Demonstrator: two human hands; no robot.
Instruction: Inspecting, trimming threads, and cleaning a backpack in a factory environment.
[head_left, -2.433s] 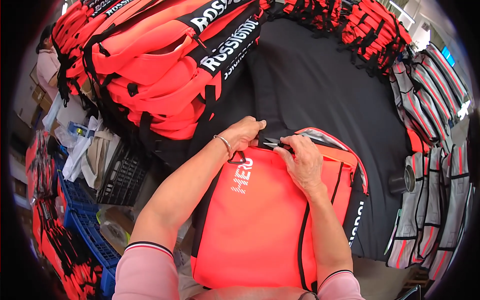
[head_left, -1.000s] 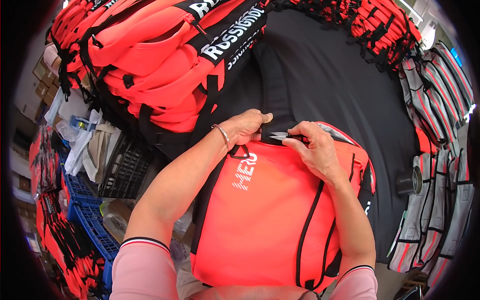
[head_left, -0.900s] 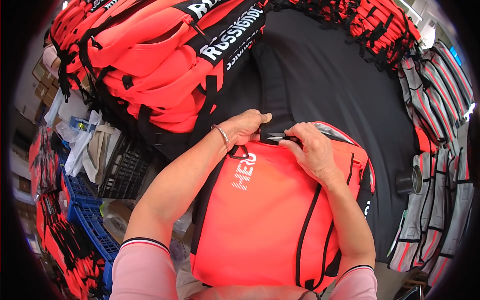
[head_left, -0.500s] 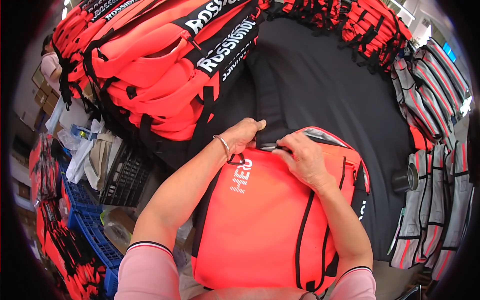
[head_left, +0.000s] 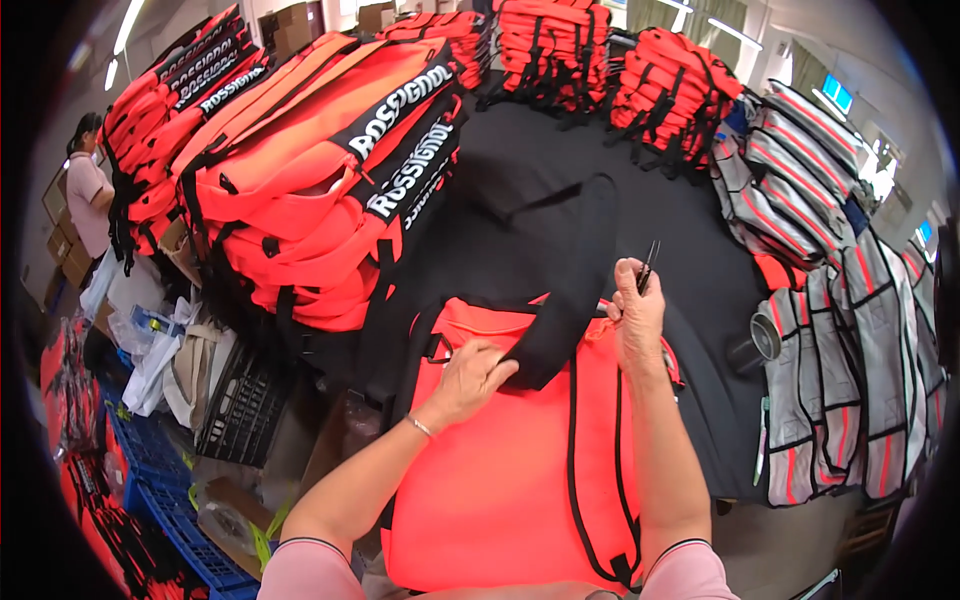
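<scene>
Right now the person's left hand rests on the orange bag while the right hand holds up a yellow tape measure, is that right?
Not quite. The left hand does rest on the orange bag, but the head view shows the right hand holding up small black snips, not a yellow tape measure.

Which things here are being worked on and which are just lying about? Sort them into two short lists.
In hand:
- orange bag, flat in front of the person
- black strap, left hand on its end
- small black snips, held up in the fingers of the right hand

Lying about:
- stacked orange bags
- grey striped bags
- black crate
- blue crate
- black table
</scene>
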